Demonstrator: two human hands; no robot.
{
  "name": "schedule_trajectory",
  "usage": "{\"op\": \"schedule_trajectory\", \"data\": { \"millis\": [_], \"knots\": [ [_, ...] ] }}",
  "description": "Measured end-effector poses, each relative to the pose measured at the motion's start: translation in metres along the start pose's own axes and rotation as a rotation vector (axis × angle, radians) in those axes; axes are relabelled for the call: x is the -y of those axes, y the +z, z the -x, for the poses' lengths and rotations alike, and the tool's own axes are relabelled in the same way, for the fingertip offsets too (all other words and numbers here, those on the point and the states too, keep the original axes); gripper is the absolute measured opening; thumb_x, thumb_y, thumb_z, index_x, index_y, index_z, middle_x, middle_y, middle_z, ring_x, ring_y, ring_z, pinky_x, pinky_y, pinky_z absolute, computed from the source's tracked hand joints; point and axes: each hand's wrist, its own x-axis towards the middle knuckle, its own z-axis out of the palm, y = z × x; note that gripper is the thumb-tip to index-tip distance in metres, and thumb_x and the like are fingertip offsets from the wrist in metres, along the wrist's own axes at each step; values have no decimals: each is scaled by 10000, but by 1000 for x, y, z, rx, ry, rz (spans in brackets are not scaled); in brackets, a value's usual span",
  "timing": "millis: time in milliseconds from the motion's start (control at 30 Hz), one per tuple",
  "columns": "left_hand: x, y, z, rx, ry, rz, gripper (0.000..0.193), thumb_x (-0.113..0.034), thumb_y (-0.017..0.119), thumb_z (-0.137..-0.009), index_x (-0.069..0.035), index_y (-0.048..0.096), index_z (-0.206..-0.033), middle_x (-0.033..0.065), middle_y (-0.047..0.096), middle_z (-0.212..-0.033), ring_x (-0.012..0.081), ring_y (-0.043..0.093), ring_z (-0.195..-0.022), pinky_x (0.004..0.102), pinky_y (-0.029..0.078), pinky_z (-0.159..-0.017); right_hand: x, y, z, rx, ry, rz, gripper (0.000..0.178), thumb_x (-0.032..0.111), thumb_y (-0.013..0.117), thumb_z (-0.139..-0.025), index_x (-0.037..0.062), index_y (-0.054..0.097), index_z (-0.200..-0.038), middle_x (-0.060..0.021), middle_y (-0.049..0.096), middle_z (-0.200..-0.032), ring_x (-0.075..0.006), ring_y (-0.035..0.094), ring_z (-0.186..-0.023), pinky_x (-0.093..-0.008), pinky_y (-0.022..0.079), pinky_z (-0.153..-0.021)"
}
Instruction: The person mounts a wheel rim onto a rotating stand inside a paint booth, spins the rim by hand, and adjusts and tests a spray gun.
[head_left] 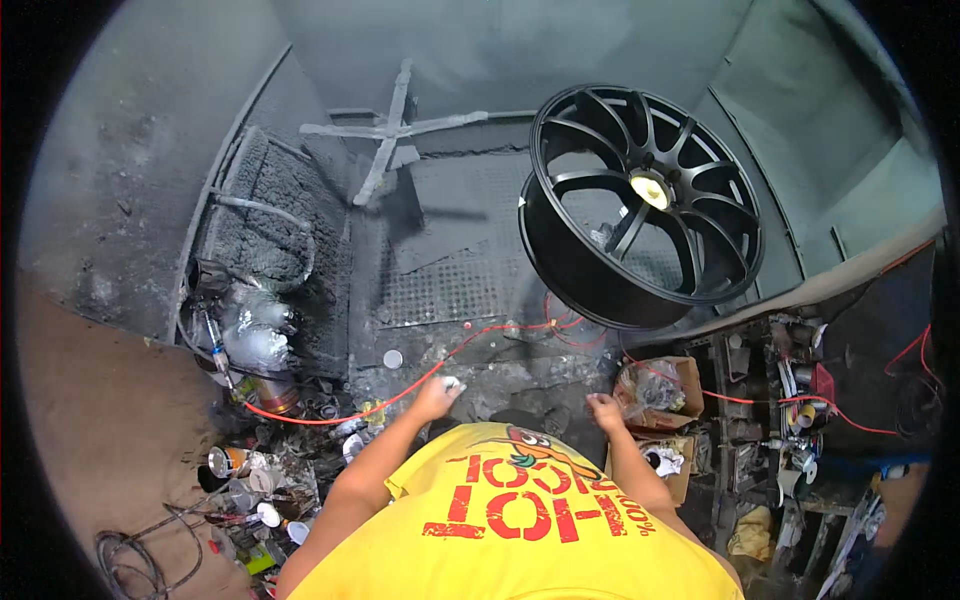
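White wad [454, 386], small and soft-looking, clamped in left hand [434, 399]; right hand [605, 411] curled, grip unclear; red lettering [462, 505] marks yellow shirt [400, 570].

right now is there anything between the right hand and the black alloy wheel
Nothing visible blocks the right hand from the near edge of the black alloy wheel. The red hose crosses the view between them, but it seems to lie lower down, passing beneath the wheel.
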Motion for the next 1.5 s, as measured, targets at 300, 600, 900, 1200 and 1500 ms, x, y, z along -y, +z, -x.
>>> {"op": "schedule_trajectory", "data": {
  "millis": [300,600,900,1200,1500],
  "knots": [
    [-18,-43,-59,122,142,-32,153,-135,663,-847,-62,706,-975,159,719,-903,275,705,-848,385,539,-778,60,58,132,354,-4,2,545,408,681,-888,-53,646,-1176,-212,695,-1113,-272,664,-1029,-351,496,-911],
    [123,13,-14,84,-339,-352,174,-222,659,-834,-104,739,-934,181,722,-945,360,693,-909,444,538,-805,-69,-13,112,279,113,-77,356,309,692,-920,-21,674,-1052,-85,695,-867,-142,639,-769,-279,508,-673],
    [5,89,6,106,-298,-190,172,-217,656,-872,-99,742,-964,161,733,-917,285,709,-866,408,536,-790,-71,-116,-3,168,248,-444,255,300,555,-1004,76,594,-1119,-37,629,-844,-157,583,-607,-278,474,-533],
    [-49,34,-156,0,6,-108,164,-199,673,-869,-67,725,-951,130,732,-857,236,701,-800,387,536,-777,108,-68,-78,196,354,-1451,566,487,435,-1026,75,442,-1414,-154,507,-1430,-324,494,-1289,-489,385,-1076],
    [-116,-72,-315,-389,146,-9,198,-208,665,-885,-38,690,-984,170,707,-919,329,686,-869,420,529,-822,166,-60,-106,64,256,-1649,455,526,398,-995,231,631,-1252,10,633,-1300,-239,569,-1187,-423,446,-991]
  ]
}}
